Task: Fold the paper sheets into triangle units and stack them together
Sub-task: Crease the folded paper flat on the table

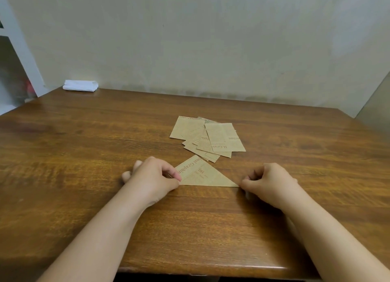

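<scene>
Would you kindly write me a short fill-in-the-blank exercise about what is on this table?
1. The folded paper between the two hands has the shape of a ____.
2. The loose pile of unfolded sheets lies ____ from the person than the folded paper.
3. The left hand pinches the folded paper's ____ corner.
4. The white folded cloth lies at the table's far ____ corner.

Missing words: triangle; farther; left; left
</scene>
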Motion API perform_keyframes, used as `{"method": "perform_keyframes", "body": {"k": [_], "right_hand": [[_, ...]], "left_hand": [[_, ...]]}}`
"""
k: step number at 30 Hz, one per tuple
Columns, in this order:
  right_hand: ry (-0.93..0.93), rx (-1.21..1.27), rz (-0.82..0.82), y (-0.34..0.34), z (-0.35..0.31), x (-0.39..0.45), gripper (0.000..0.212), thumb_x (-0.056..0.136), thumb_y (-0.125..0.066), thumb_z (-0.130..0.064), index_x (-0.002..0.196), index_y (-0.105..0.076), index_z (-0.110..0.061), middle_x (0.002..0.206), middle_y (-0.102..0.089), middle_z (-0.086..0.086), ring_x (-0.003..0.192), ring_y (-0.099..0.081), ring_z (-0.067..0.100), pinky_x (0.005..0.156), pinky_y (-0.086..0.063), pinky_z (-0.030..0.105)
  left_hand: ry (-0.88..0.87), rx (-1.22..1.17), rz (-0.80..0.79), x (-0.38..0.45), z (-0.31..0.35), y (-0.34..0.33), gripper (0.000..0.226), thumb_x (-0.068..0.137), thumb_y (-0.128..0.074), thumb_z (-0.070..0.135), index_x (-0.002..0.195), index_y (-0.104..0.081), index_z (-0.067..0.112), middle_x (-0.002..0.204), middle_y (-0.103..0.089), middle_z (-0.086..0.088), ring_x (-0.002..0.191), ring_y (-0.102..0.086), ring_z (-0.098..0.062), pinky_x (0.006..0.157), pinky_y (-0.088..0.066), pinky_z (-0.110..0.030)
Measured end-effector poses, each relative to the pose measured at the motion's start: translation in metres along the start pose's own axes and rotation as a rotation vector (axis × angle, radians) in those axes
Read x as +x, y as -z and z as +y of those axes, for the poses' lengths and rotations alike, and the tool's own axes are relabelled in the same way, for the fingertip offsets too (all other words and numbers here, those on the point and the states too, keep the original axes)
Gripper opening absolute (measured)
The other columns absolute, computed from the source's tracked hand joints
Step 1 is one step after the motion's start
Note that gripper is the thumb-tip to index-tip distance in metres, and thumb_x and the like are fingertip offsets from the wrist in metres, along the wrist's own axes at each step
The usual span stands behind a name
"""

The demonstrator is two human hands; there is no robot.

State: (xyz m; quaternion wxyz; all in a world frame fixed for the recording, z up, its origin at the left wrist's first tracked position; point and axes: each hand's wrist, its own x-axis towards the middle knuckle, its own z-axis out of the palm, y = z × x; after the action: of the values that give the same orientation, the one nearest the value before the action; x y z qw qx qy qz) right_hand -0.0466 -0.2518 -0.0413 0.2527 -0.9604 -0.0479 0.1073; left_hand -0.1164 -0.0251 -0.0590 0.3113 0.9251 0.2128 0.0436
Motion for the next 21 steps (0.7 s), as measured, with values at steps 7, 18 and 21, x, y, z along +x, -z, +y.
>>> {"method": "perform_keyframes", "body": {"k": [7, 18, 21], "right_hand": [[0.151, 0.088, 0.114, 0.003, 0.001, -0.001, 0.01, 0.083, -0.068, -0.038, 0.08, -0.066, -0.029, 0.078, -0.065, -0.009, 0.077, -0.056, 0.004, 0.07, -0.049, 0.025], [0.171, 0.161, 0.057, -0.023, -0.033, 0.004, 0.012, 0.082, -0.066, -0.033, 0.079, -0.056, -0.026, 0.085, -0.063, -0.007, 0.068, -0.058, 0.008, 0.049, -0.038, 0.021], [0.19, 0.418, 0.029, -0.021, -0.03, 0.001, 0.015, 0.083, -0.071, -0.024, 0.087, -0.058, -0.031, 0.088, -0.069, -0.006, 0.067, -0.066, 0.006, 0.049, -0.047, 0.015]], "left_hand": [[0.016, -0.014, -0.001, 0.0, 0.002, -0.001, 0.014, 0.08, -0.071, 0.036, 0.068, -0.068, 0.041, 0.094, -0.053, 0.02, 0.102, -0.03, -0.011, 0.08, -0.02, -0.033], [-0.067, 0.009, 0.103, -0.003, -0.003, -0.01, 0.01, 0.08, -0.068, 0.04, 0.071, -0.065, 0.042, 0.093, -0.047, 0.024, 0.097, -0.029, -0.004, 0.078, -0.017, -0.03], [-0.096, -0.023, 0.097, -0.004, -0.002, -0.008, 0.011, 0.08, -0.07, 0.037, 0.073, -0.063, 0.042, 0.096, -0.046, 0.026, 0.103, -0.033, -0.005, 0.085, -0.02, -0.031]]}}
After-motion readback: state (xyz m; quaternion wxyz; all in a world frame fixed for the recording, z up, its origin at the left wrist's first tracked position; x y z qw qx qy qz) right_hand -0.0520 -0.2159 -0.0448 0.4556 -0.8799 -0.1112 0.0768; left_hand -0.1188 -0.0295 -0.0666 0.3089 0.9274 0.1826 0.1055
